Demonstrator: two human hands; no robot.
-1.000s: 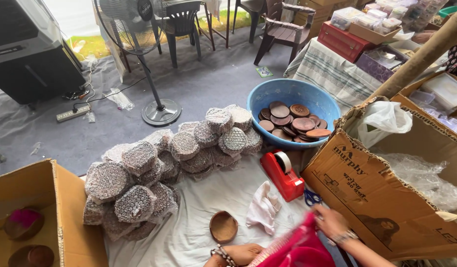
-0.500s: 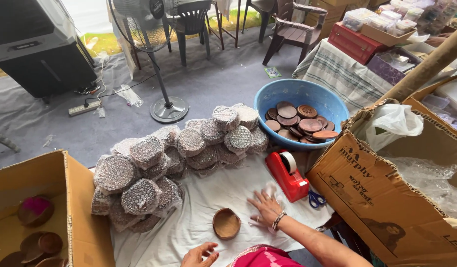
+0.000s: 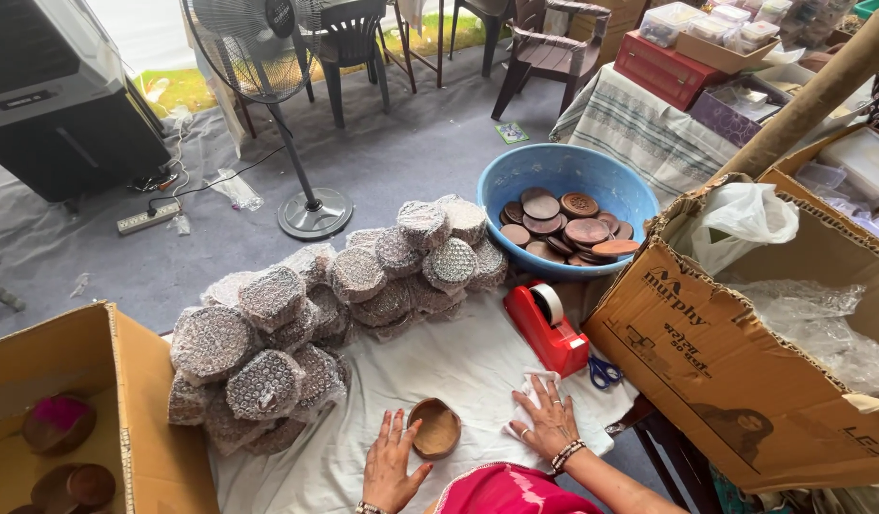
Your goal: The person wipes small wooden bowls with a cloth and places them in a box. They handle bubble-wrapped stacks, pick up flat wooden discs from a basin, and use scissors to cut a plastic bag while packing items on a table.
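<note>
Both hands are now lying flat and empty on the white cloth (image 3: 477,362), left hand (image 3: 394,466) touching the small wooden bowl (image 3: 435,427), right hand (image 3: 546,424) pressing a folded rag (image 3: 533,388) beside it.

Left hand (image 3: 394,464) lies flat, fingers spread, on the white cloth (image 3: 458,366), touching the small round wooden bowl (image 3: 434,428). Right hand (image 3: 548,424) rests palm-down on a crumpled white rag (image 3: 532,392) beside the red tape dispenser (image 3: 546,328). Bubble-wrapped round bundles (image 3: 268,347) are piled behind. The blue plastic basin (image 3: 565,171) holds brown wooden discs (image 3: 568,228).
</note>
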